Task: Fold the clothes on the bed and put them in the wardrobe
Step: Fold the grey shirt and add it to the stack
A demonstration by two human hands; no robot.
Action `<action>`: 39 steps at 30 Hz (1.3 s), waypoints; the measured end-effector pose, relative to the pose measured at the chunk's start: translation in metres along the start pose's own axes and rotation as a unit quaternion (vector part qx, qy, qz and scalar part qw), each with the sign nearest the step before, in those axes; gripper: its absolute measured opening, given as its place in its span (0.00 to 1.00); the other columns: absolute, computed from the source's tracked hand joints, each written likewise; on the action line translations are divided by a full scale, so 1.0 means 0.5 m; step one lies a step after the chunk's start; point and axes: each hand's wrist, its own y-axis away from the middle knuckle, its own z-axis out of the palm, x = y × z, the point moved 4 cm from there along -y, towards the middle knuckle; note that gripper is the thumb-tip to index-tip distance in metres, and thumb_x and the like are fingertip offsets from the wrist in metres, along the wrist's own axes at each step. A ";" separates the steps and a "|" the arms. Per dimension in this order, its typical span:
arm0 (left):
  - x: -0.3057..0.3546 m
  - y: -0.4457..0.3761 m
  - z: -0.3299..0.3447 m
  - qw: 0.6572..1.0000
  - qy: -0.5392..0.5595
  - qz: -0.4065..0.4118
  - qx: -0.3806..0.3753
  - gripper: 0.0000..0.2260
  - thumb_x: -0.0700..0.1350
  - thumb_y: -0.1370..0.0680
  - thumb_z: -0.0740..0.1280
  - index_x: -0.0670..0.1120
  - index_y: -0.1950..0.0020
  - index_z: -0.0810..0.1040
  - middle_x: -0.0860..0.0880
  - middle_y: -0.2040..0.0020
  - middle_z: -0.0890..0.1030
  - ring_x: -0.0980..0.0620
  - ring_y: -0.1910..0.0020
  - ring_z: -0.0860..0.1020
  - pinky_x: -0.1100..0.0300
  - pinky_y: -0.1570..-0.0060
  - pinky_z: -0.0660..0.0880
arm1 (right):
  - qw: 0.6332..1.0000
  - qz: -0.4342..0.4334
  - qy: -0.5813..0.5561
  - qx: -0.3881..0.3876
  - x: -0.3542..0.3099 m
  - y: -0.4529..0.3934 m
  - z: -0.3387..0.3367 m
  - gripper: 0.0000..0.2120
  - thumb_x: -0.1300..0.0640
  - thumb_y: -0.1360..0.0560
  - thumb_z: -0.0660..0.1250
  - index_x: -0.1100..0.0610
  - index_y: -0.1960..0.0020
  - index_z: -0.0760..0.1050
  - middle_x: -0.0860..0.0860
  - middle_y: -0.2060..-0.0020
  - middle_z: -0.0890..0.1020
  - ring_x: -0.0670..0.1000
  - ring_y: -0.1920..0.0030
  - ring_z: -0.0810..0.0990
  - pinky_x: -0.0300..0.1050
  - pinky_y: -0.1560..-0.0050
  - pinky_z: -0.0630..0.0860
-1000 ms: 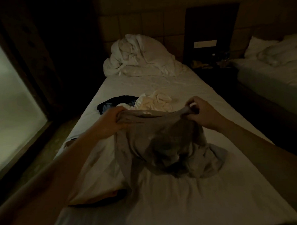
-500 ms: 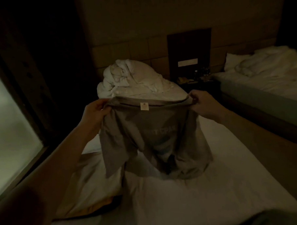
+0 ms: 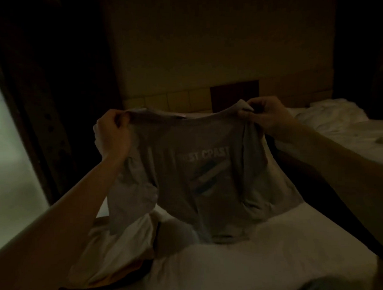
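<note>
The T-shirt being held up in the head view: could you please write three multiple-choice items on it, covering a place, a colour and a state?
1. Where is the T-shirt held?
A. In a wardrobe
B. Above the bed
C. On the floor

2. What colour is the T-shirt?
A. Grey
B. Red
C. Bright green

3. What state is the T-shirt in?
A. Folded flat
B. Rolled into a ball
C. Spread open, hanging

Answers: 1 B, the white bed lies under its hem. 2 A, the cloth looks grey with pale lettering. 3 C, the left hand and right hand grip its shoulders and it hangs open.

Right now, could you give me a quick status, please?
Left hand and right hand pinch grey T-shirt shoulders. Shirt unfolded, hem on bed. Nothing blocking.
</note>
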 end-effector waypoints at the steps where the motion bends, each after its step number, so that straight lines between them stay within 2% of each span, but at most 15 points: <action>1: 0.019 -0.005 -0.017 1.000 -0.008 0.004 0.018 0.11 0.50 0.21 0.61 0.49 0.47 0.81 0.46 0.50 0.82 0.45 0.49 0.79 0.48 0.51 0.77 | 1.000 -0.012 -0.020 0.006 -0.016 0.000 -0.008 0.04 0.58 0.23 0.68 0.53 0.56 0.79 0.48 0.61 0.81 0.39 0.63 0.81 0.34 0.62 0.76; 5: 0.069 -0.043 -0.056 0.996 -0.030 0.014 0.079 0.10 0.49 0.21 0.61 0.50 0.46 0.80 0.47 0.47 0.82 0.45 0.45 0.78 0.53 0.52 0.72 | 0.996 -0.042 -0.041 0.060 -0.058 -0.024 -0.039 0.07 0.59 0.20 0.63 0.57 0.54 0.78 0.50 0.61 0.80 0.37 0.65 0.80 0.33 0.64 0.76; 8: 0.070 -0.074 -0.044 0.996 -0.040 0.040 0.075 0.10 0.50 0.21 0.62 0.50 0.46 0.80 0.48 0.47 0.82 0.46 0.46 0.78 0.55 0.53 0.71 | 0.992 -0.071 0.004 0.102 -0.057 -0.065 -0.045 0.12 0.55 0.20 0.65 0.63 0.45 0.79 0.53 0.55 0.81 0.39 0.59 0.79 0.35 0.59 0.75; 12: 0.007 -0.099 0.025 0.996 -0.056 0.071 0.022 0.13 0.55 0.24 0.61 0.51 0.50 0.81 0.47 0.51 0.83 0.45 0.50 0.80 0.51 0.52 0.76 | 0.990 -0.065 0.069 0.106 0.000 -0.120 -0.004 0.09 0.52 0.24 0.70 0.56 0.48 0.81 0.52 0.55 0.82 0.32 0.62 0.77 0.26 0.59 0.72; 14: -0.047 -0.097 0.077 0.995 -0.071 0.072 -0.019 0.14 0.57 0.24 0.63 0.50 0.50 0.82 0.46 0.52 0.84 0.45 0.52 0.81 0.50 0.53 0.77 | 0.988 -0.043 0.127 0.075 0.056 -0.146 0.033 0.08 0.48 0.26 0.72 0.52 0.53 0.80 0.50 0.58 0.82 0.36 0.61 0.77 0.25 0.60 0.69; 16: -0.105 -0.091 0.135 0.992 -0.091 0.066 -0.053 0.14 0.56 0.23 0.66 0.48 0.50 0.83 0.45 0.53 0.84 0.45 0.53 0.81 0.51 0.54 0.77 | 0.985 -0.019 0.164 0.040 0.122 -0.172 0.068 0.09 0.46 0.28 0.73 0.51 0.55 0.79 0.47 0.60 0.80 0.43 0.57 0.77 0.26 0.61 0.67; 18: -0.170 -0.085 0.203 0.990 -0.098 0.054 -0.085 0.14 0.55 0.24 0.68 0.45 0.51 0.83 0.44 0.55 0.84 0.45 0.55 0.81 0.52 0.55 0.77 | 0.981 0.014 0.191 0.006 0.203 -0.200 0.103 0.11 0.46 0.29 0.74 0.51 0.54 0.78 0.47 0.61 0.79 0.46 0.55 0.77 0.29 0.58 0.68; 22: -0.306 -0.053 0.372 0.982 -0.106 0.024 -0.156 0.12 0.51 0.24 0.70 0.42 0.57 0.82 0.44 0.60 0.82 0.49 0.61 0.78 0.56 0.59 0.73 | 0.967 0.063 0.241 -0.047 0.406 -0.266 0.188 0.20 0.42 0.31 0.75 0.58 0.53 0.79 0.53 0.55 0.81 0.51 0.54 0.78 0.49 0.50 0.75; 24: -0.378 -0.020 0.465 0.972 -0.107 0.002 -0.208 0.11 0.48 0.23 0.69 0.41 0.59 0.80 0.45 0.62 0.81 0.51 0.63 0.74 0.58 0.61 0.68 | 0.959 0.086 0.260 -0.074 0.516 -0.294 0.234 0.22 0.41 0.32 0.74 0.59 0.52 0.78 0.54 0.55 0.79 0.52 0.54 0.76 0.50 0.49 0.74; 26: -0.468 0.011 0.566 0.960 -0.115 -0.020 -0.253 0.11 0.47 0.23 0.68 0.41 0.60 0.79 0.46 0.63 0.80 0.50 0.64 0.75 0.56 0.61 0.69 | 0.951 0.093 0.279 -0.096 0.637 -0.322 0.276 0.19 0.42 0.30 0.74 0.57 0.52 0.77 0.53 0.55 0.76 0.53 0.54 0.75 0.48 0.51 0.72; 28: -0.574 0.047 0.666 0.944 -0.138 -0.028 -0.298 0.11 0.47 0.22 0.68 0.41 0.61 0.79 0.44 0.64 0.79 0.45 0.64 0.77 0.53 0.63 0.71 | 0.939 0.101 0.308 -0.110 0.766 -0.340 0.322 0.14 0.44 0.27 0.72 0.54 0.51 0.78 0.54 0.53 0.76 0.57 0.49 0.76 0.51 0.48 0.71; 30: -0.679 0.099 0.752 0.922 -0.170 -0.054 -0.344 0.11 0.50 0.22 0.69 0.44 0.60 0.79 0.47 0.65 0.77 0.43 0.63 0.77 0.55 0.64 0.69 | 0.917 0.136 0.354 -0.126 0.888 -0.332 0.374 0.10 0.47 0.24 0.68 0.52 0.48 0.77 0.54 0.49 0.75 0.58 0.43 0.73 0.51 0.45 0.65; 34: -0.822 0.245 0.849 0.880 -0.207 -0.083 -0.419 0.10 0.50 0.22 0.67 0.44 0.56 0.80 0.45 0.59 0.80 0.44 0.56 0.78 0.55 0.60 0.71 | 0.879 0.175 0.419 -0.146 1.049 -0.219 0.480 0.12 0.49 0.21 0.63 0.51 0.40 0.73 0.54 0.42 0.69 0.58 0.37 0.65 0.53 0.41 0.59; 37: -0.879 0.364 0.855 0.840 -0.238 -0.074 -0.482 0.13 0.50 0.21 0.64 0.43 0.43 0.77 0.41 0.46 0.78 0.39 0.46 0.75 0.50 0.49 0.72 | 0.867 0.150 0.460 -0.121 1.066 -0.107 0.532 0.22 0.46 0.22 0.61 0.56 0.33 0.68 0.60 0.34 0.66 0.62 0.35 0.63 0.58 0.37 0.59; 39: -0.885 0.405 0.833 0.839 -0.239 -0.067 -0.484 0.15 0.52 0.20 0.61 0.45 0.38 0.73 0.43 0.40 0.73 0.39 0.42 0.73 0.47 0.44 0.69 | 0.874 0.150 0.437 -0.154 1.046 -0.044 0.559 0.28 0.41 0.23 0.54 0.59 0.31 0.67 0.62 0.33 0.67 0.65 0.34 0.66 0.62 0.34 0.61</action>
